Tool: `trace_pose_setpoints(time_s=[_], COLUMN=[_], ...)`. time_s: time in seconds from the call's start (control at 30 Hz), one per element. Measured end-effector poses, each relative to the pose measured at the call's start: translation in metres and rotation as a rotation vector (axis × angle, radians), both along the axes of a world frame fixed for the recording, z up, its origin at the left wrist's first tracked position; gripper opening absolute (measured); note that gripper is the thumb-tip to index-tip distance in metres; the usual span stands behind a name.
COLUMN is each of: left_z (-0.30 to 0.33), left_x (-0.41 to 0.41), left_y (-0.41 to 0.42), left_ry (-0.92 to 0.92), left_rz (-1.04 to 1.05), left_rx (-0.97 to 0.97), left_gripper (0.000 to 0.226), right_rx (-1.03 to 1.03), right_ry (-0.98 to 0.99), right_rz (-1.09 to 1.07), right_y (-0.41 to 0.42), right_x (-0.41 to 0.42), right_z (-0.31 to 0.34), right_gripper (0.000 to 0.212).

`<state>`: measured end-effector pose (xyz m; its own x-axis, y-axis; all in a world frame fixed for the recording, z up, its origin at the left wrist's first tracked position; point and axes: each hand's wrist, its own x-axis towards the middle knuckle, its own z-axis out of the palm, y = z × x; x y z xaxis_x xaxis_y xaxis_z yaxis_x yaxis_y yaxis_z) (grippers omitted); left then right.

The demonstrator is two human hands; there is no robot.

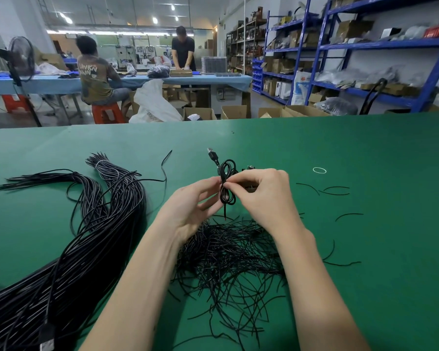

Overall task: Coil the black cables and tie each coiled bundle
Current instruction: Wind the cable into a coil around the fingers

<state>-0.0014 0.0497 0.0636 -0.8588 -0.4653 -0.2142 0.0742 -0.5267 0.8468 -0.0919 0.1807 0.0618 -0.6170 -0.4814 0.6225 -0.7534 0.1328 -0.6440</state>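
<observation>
We hold one coiled cable (227, 182) above the green table (365, 249), a little past centre toward 12 o'clock. The coil is pinched at its waist into a figure-eight, with the USB plug (211, 152) sticking up at 11 o'clock from the coil. Left hand (193, 206): thumb and fingertips closed on the waist from the 9 o'clock side. Right hand (261, 196): fingertips pinched on the same waist from 3 o'clock, apparently working a tie; the tie itself is too small for us to make out.

Below the hands, at 6 o'clock, lies the pile of short black ties (226, 262). The uncoiled cable stock (86, 236) sweeps from 10 o'clock down to 7 o'clock, one sheaf of it bound near its top. A white rubber band (319, 170) sits alone at 2 o'clock.

Risks as we judge them:
- Loops spring open if either pinch relaxes before the twist is set.
- Tie wound off-centre, so one lobe slides out.
- Dangling tail end snags the tie pile and drags strands up.
</observation>
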Motion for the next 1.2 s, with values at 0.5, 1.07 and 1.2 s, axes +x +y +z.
trace_pose_setpoints(time_s=[0.5,1.07,1.2], left_z=[0.001,0.001,0.0], left_x=[0.01,0.008,0.008], left_y=[0.002,0.005,0.006], left_ry=[0.001,0.088,0.158], left_rz=[-0.233,-0.103,-0.113], left_rx=[0.216,0.163,0.017], left_gripper=[0.025,0.042,0.03], right_rx=[-0.106,-0.096,-0.103], right_ry=[-0.07,0.112,0.138], right_rz=[0.202,0.155,0.054], right_y=[0.01,0.004,0.001], right_x=[-0.001,0.003,0.004], right_z=[0.0,0.003,-0.001], right_gripper=[0.01,0.008,0.004])
